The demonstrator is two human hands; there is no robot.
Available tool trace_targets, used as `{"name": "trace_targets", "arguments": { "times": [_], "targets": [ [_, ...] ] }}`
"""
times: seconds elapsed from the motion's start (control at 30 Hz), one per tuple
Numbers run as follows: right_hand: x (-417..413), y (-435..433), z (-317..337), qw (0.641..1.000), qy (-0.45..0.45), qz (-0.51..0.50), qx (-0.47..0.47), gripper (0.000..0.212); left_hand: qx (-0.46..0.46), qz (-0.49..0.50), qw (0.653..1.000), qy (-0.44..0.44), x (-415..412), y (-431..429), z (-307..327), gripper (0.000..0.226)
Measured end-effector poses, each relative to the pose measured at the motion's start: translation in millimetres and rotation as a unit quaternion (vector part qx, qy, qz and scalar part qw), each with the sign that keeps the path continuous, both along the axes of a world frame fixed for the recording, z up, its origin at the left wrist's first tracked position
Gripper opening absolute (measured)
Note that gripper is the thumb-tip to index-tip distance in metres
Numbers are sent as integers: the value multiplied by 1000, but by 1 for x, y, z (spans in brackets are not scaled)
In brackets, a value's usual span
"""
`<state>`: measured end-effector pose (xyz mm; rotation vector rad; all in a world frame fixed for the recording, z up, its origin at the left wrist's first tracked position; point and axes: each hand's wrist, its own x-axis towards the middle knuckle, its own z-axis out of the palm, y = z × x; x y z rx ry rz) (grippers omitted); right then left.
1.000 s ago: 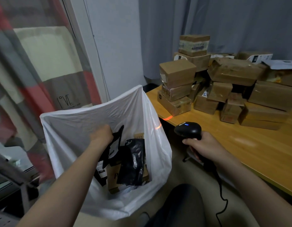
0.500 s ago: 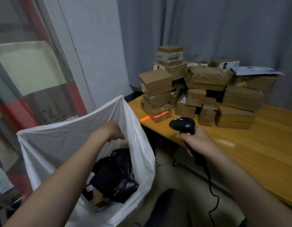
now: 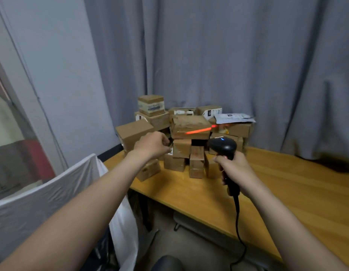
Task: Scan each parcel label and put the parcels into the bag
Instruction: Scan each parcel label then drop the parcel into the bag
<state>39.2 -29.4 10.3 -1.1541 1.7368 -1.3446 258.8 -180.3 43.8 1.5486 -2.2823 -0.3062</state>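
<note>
The parcel pile (image 3: 175, 163) of brown cardboard boxes stands at the far corner of the wooden counter (image 3: 287, 192), backed by a grey curtain (image 3: 228, 55). The left grip (image 3: 152, 145) is stretched out against the front of the pile, just left of a small taped box (image 3: 181, 148). Its fingers are curled inward, and the view does not show whether they have hold of anything.

The right grip (image 3: 236, 169) is just in front of the pile's right half, wrapped round the handle of a black scanner (image 3: 222, 146). The scanner's head points into the pile and shows a small blue light on top. A red scan line (image 3: 199, 131) lies slanted across the front of the large box (image 3: 189, 122) in the middle of the pile. The scanner's cable (image 3: 237, 212) hangs down from the handle, toward the viewer.

The white bag (image 3: 52, 192) stands open below and left of the pile, off the counter's edge. A crumpled paper sheet (image 3: 234, 117) lies on the pile's top right.
</note>
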Motion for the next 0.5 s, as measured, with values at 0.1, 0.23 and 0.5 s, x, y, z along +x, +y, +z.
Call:
{"name": "trace_targets", "arguments": {
  "times": [0.1,0.23,0.5],
  "targets": [
    [-17,-12,1,1000,-1,-5,-10,13,-9,-12,1000,-13,-25,-19,0,45],
    [-31,-34,1,1000,3,-15,-18,15,-33,-26,998,-39,-54,-51,4,59],
    [-52,-81,-7,1000,-3,-20,-4,15,-28,-8,995,-92,-106,-124,5,79]
  ]
}}
